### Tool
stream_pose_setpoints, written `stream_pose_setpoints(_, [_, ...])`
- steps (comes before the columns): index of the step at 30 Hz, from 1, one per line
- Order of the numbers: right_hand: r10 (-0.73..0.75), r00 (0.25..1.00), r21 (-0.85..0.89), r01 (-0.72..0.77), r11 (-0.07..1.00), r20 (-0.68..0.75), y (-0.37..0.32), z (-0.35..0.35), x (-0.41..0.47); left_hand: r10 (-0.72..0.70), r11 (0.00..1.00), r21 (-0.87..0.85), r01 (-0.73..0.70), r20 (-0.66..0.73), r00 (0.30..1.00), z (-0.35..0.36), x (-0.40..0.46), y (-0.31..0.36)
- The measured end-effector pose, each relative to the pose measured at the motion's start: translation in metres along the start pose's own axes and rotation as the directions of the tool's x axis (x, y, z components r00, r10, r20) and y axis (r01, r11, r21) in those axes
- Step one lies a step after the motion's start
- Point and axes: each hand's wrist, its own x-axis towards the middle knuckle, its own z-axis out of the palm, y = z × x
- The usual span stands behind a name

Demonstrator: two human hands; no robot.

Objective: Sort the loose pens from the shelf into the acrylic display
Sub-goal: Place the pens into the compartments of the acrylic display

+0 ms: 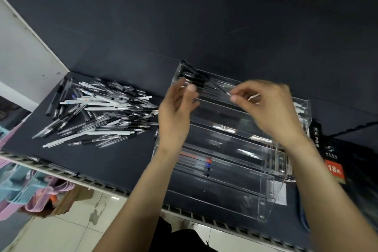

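Your right hand (268, 106) pinches one slim clear pen (219, 88) by its white tip over the top tier of the glossy stepped acrylic display (263, 192). Your left hand (177, 112) hangs relaxed, fingers loose, beside it. Loose pens (98, 112) lie heaped on the matte dark shelf (114, 161) to the left.

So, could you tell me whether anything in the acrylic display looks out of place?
Yes: one pen lies on the shelf against the acrylic display's left wall, apart from the loose pile. Otherwise nothing looks spilled or damaged.
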Motion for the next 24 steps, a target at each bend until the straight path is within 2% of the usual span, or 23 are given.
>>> stream_pose_setpoints(2, [0.021,1.000,-0.065,-0.022,0.998,-0.016,0.014,-0.008,0.011,0.189,0.956,0.244,-0.165,-0.078,0.979,-0.018,0.021,0.001])
stream_pose_setpoints(3, [0.032,0.999,-0.090,-0.032,0.995,0.004,0.020,-0.009,0.016,0.296,0.893,0.373,-0.253,-0.062,0.953,-0.028,0.031,0.003])
stream_pose_setpoints(4, [0.035,0.999,-0.106,-0.032,0.994,0.033,0.024,-0.009,0.020,0.380,0.809,0.485,-0.333,0.002,0.925,-0.037,0.041,0.004])
stream_pose_setpoints(6, [0.026,0.995,-0.130,-0.013,0.991,0.098,0.027,-0.005,0.027,0.452,0.631,0.620,-0.466,0.195,0.871,-0.048,0.058,0.006])
stream_pose_setpoints(9, [0.011,0.986,-0.148,0.014,0.989,0.165,0.026,0.002,0.034,0.442,0.419,0.670,-0.612,0.438,0.783,-0.052,0.075,0.005])
stream_pose_setpoints(13, [0.044,0.969,-0.205,0.007,0.979,0.242,0.023,0.006,0.043,0.357,0.208,0.699,-0.684,0.596,0.719,-0.050,0.081,-0.004])
stream_pose_setpoints(18, [0.052,0.958,-0.302,0.037,0.953,0.282,0.022,0.010,0.045,0.305,0.039,0.714,-0.699,0.658,0.688,-0.047,0.082,-0.010])
stream_pose_setpoints(24, [0.020,0.980,-0.266,0.034,0.963,0.199,0.016,0.013,0.037,0.294,-0.060,0.698,-0.713,0.695,0.656,-0.049,0.086,-0.012])
